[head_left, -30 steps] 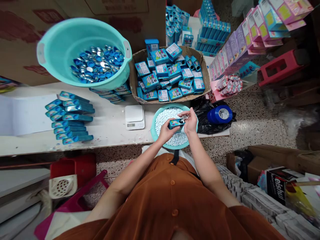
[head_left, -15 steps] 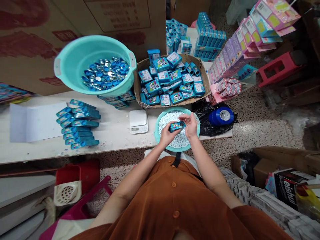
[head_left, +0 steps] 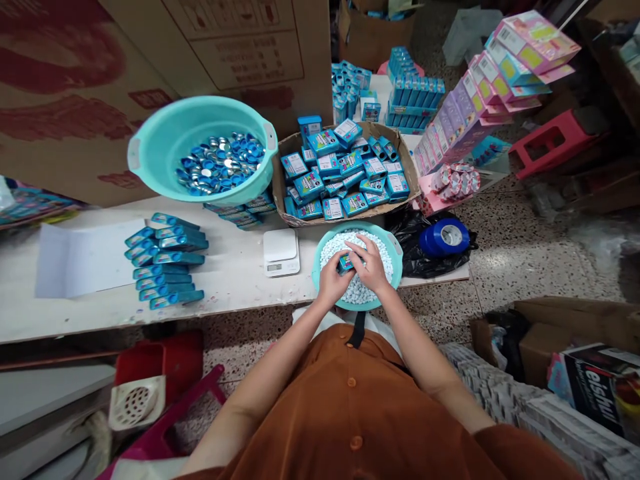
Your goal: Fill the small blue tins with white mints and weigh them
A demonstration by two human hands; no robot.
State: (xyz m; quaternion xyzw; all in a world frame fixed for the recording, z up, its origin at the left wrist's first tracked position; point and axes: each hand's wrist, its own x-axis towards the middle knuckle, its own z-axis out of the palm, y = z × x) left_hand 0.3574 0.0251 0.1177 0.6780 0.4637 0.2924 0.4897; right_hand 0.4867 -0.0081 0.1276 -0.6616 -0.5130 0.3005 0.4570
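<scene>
Both hands are closed on 1 small blue box (head_left: 345, 262). The left hand (head_left: 331, 283) grips its near end, and the right hand (head_left: 373, 267) lies over the top with its fingers curled down. The box sits low over the white pellets (head_left: 333, 248) in the small bowl (head_left: 396, 245), and whether it touches them cannot be told.

Judgement: the box is best kept level and inside the bowl's rim, so that loose pellets fall back into the bowl rather than onto the floor.

The bowl overhangs the front edge of the white desk (head_left: 235, 283). On the desk are 1 scale (head_left: 281, 252), a stack of blue boxes (head_left: 165, 260) and a sheet of paper (head_left: 83, 257). A large basin (head_left: 160, 133) of caps and a cardboard tray (head_left: 411, 175) of blue boxes stand behind. A blue tape roll (head_left: 445, 237) lies to the right. The speckled floor (head_left: 520, 260) is crowded with cartons.
</scene>
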